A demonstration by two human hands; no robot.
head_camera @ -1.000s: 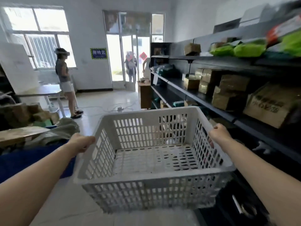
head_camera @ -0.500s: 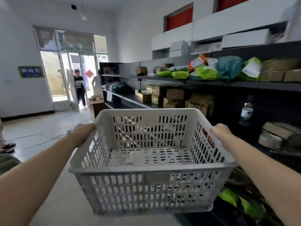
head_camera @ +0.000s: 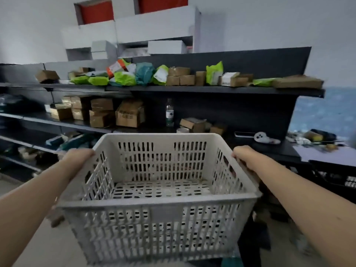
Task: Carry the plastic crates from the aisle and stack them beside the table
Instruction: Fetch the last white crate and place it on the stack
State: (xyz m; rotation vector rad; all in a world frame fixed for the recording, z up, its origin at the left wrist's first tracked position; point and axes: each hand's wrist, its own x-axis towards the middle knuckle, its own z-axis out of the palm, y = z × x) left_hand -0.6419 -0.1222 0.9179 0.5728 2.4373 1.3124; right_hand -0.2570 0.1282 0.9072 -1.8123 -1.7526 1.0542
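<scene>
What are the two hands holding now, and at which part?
The white plastic crate, empty: left hand on its left rim, right hand on its right rim.

White plastic crate [head_camera: 159, 191], slotted walls and perforated floor, empty, open side up. Held off the ground, roughly level, near wall tipped slightly toward the camera. Left hand [head_camera: 78, 160] grips the left rim, right hand [head_camera: 245, 158] grips the right rim, fingers curled over the edges. Solid blank panel on near wall.
</scene>
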